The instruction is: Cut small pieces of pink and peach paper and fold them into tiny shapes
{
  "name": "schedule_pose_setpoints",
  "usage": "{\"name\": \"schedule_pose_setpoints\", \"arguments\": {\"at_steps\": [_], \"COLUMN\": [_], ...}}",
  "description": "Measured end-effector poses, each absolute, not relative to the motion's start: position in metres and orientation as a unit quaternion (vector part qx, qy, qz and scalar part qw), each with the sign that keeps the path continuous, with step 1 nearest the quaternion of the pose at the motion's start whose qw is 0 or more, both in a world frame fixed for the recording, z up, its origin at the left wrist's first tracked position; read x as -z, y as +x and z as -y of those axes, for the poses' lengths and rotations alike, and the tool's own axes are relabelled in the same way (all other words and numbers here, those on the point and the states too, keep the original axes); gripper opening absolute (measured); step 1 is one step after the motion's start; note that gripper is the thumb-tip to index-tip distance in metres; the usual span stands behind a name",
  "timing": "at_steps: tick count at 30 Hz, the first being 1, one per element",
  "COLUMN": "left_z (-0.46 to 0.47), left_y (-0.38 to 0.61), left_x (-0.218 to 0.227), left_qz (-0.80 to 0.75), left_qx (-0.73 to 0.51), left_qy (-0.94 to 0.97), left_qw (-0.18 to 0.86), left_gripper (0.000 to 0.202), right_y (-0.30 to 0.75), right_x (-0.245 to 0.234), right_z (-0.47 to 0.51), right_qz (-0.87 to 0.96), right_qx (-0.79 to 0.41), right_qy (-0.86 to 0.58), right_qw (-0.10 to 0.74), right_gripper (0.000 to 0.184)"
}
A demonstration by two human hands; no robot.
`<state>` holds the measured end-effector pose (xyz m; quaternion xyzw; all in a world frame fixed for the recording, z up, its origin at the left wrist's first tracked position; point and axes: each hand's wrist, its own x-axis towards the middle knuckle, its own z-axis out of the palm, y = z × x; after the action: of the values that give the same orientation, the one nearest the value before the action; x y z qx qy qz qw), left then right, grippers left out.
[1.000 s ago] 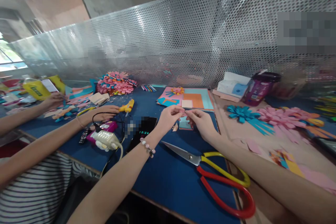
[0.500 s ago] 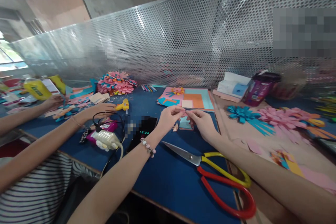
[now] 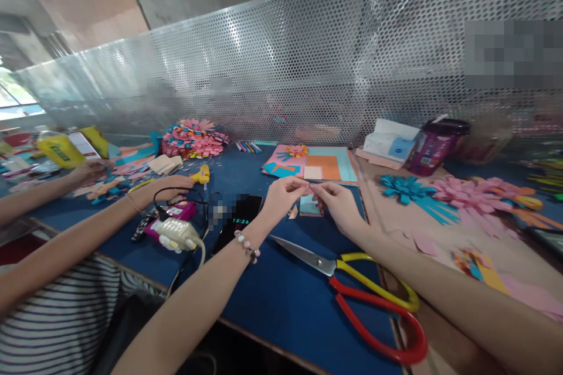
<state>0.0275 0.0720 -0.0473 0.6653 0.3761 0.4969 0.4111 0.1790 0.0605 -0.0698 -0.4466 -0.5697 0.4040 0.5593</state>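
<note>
My left hand (image 3: 281, 196) and my right hand (image 3: 336, 202) meet above the blue table (image 3: 281, 299), fingertips pinched together on a small pink paper piece (image 3: 308, 187). A light blue paper scrap (image 3: 309, 206) lies on the table just under them. A black phone (image 3: 240, 220) rests beside my left wrist, which wears a bead bracelet. Large scissors (image 3: 365, 296) with red and yellow handles lie below my right forearm.
A person in a striped shirt at left holds a yellow glue gun (image 3: 200, 176); a power strip (image 3: 176, 234) sits close by. Coloured paper sheets (image 3: 328, 167), paper flowers (image 3: 196, 137), a tissue box (image 3: 389, 140) and a purple jar (image 3: 433, 149) stand before the perforated metal screen (image 3: 308, 70).
My hands stay pinched on the pink piece almost unmoved. The person at left has drawn the glue gun leftward, closer to their hand.
</note>
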Motion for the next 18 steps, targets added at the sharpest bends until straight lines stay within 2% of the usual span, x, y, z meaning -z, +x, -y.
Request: {"name": "schedule_pose_setpoints", "arguments": {"at_steps": [9, 18], "left_z": [-0.0761, -0.0775], "left_y": [0.0236, 0.0229], "left_x": [0.0508, 0.0528], "left_qz": [-0.389, -0.382], "left_qx": [-0.513, -0.522], "left_qy": [0.682, 0.676], "left_qw": [0.347, 0.352], "left_gripper": [0.012, 0.013], "right_y": [0.1772, 0.1784], "right_x": [0.0706, 0.0711], "right_z": [-0.0609, -0.0625], "right_qz": [0.6, 0.641], "right_qx": [-0.423, -0.402], "right_qy": [-0.44, -0.455], "right_qw": [0.518, 0.469], "right_gripper": [0.036, 0.039]}}
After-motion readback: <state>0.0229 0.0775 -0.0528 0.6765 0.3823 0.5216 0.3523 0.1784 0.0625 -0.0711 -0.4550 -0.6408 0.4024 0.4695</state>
